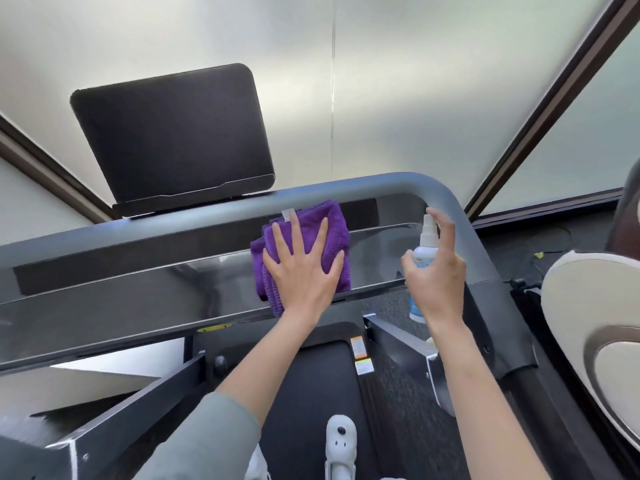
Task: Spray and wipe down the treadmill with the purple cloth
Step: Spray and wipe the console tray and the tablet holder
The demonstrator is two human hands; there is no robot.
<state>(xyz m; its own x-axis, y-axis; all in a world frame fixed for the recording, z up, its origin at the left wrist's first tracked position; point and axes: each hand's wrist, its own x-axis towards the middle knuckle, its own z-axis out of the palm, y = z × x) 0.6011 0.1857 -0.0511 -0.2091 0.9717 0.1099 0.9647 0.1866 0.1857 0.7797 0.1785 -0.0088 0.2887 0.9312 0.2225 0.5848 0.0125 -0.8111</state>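
Observation:
The treadmill's glossy black console shelf (138, 289) runs across the middle, framed by a grey handlebar (433, 188). A folded purple cloth (332, 220) lies on the shelf right of centre. My left hand (304, 268) presses flat on the cloth with fingers spread. My right hand (438, 271) grips a small white spray bottle (426, 244) just right of the cloth, index finger on the nozzle top, which points toward the shelf's right end. The dark screen (173, 133) stands tilted behind the bar at left. The black belt (311, 393) lies below.
A white shoe (341, 441) stands on the belt near the bottom. Grey side rails (408, 355) slope down on both sides. A cream-coloured machine housing (595, 323) sits close at the right. Frosted window panels with dark frames (554, 109) rise behind the treadmill.

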